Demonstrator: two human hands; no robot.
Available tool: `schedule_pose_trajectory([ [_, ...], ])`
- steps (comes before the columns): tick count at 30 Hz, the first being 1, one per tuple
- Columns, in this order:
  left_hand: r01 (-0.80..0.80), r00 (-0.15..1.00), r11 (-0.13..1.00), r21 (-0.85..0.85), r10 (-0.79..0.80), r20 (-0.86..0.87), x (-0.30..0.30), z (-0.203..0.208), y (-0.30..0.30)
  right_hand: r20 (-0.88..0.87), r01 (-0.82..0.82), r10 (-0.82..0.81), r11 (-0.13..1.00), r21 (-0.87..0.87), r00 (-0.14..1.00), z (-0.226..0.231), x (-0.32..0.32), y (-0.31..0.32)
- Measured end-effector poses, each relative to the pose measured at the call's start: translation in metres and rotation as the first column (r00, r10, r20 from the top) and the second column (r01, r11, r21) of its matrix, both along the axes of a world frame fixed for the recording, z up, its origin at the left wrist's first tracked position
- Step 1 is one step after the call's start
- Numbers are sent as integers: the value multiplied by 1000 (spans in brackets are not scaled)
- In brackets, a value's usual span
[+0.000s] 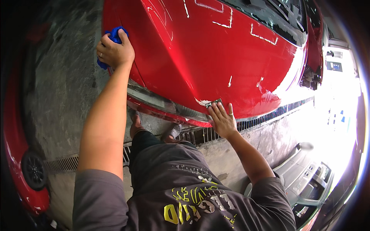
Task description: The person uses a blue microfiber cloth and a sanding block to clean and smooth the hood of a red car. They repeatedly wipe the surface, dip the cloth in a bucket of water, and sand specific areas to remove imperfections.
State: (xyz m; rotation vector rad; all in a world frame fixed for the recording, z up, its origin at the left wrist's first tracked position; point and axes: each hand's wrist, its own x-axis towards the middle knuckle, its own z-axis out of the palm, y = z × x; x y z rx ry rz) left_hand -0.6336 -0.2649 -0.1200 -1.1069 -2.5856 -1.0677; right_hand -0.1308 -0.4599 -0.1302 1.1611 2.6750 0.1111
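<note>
My left hand (117,52) is closed around a bunched blue cloth (115,35) at the red car's left edge. Part of the cloth pokes out below the fingers. My right hand (224,122) presses a small, flat, dark grey pad (213,102) against the front edge of the red bonnet (216,73). The fingers lie over the pad, and its exact kind is unclear. A whitish smear (201,102) shows on the paint just beside it. Below runs the car's headlight (154,96).
Whitish bracket-shaped marks (225,23) dot the bonnet toward the windscreen (266,17). A floor drain grate (246,124) crosses the concrete by my feet. Another red car (19,154) stands at the left, and a silver vehicle (300,177) behind me at the lower right.
</note>
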Motion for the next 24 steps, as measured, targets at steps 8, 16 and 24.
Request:
schedule_pose_trajectory([
  [8, -9, 1000, 999, -53, 9, -6, 6, 9, -2, -230, -5, -2, 999, -32, 973, 76, -184, 142],
  [16, 54, 998, 994, 97, -50, -40, 8, 8, -5, -358, -43, 108, 982, 184, 927, 131, -340, 330],
  [24, 63, 998, 985, 162, -62, -6, 12, 4, 1, -455, 23, 132, 947, 320, 881, 124, -374, 365],
])
